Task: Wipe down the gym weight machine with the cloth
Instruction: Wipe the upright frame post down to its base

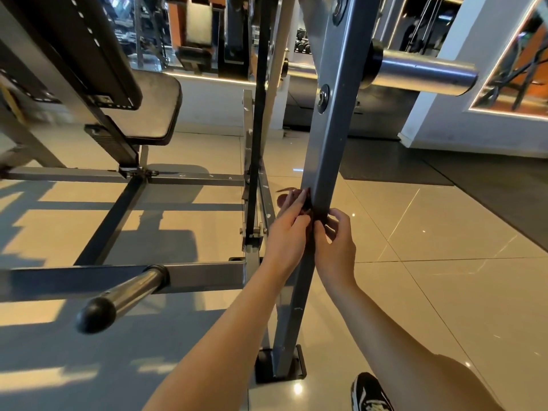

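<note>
Head view: I see both arms reaching to centre frame. Left hand (286, 231) grips dark red cloth (284, 199) against grey upright post (326, 143). Right hand (336, 247) fingers curl, pinching cloth at post's front edge. Crossbars (192, 274) crowd left; tiled floor (444, 232) open right.

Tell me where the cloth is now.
In the head view, the cloth is near the centre, against the grey post, held between the left hand and the right hand.
</note>
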`<state>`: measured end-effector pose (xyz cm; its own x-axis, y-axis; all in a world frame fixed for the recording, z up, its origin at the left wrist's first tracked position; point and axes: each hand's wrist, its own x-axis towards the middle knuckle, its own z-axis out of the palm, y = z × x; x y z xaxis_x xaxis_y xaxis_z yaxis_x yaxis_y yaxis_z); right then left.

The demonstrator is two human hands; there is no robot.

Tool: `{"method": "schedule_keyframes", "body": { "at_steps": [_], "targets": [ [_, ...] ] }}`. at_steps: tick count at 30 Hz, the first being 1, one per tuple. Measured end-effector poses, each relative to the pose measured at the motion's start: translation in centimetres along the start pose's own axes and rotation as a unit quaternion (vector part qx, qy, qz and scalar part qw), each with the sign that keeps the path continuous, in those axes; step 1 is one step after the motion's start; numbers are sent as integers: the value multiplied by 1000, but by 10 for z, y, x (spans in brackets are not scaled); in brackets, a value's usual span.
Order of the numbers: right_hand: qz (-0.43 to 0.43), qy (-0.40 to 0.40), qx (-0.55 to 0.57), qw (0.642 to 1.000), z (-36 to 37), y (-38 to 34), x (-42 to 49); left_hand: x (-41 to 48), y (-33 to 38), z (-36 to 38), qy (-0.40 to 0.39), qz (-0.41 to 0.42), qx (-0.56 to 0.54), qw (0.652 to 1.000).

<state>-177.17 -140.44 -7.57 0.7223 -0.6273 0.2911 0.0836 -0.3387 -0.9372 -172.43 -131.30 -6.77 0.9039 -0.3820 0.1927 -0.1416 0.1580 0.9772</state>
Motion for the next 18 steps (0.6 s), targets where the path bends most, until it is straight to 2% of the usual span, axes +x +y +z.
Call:
{"method": "schedule_keyframes", "body": {
  "at_steps": [3, 8, 11, 14, 18],
  "targets": [
    [-8, 8, -28, 1000, 1, 4, -3, -7, -18, 3, 11, 11, 37, 999],
    [-6, 6, -51, 999, 3, 6, -5, -8, -29, 3, 31, -53, 47, 997],
    [-11, 2, -35, 999, 3, 5, -6, -2, -9, 7, 27, -16, 24, 999],
    [-13, 7, -38, 999, 4, 6, -6, -7, -11, 9, 31, 8, 49, 998],
    [-15, 13, -57, 998, 4, 6, -6, -17, -37, 3, 33, -47, 63, 996]
  ]
}}
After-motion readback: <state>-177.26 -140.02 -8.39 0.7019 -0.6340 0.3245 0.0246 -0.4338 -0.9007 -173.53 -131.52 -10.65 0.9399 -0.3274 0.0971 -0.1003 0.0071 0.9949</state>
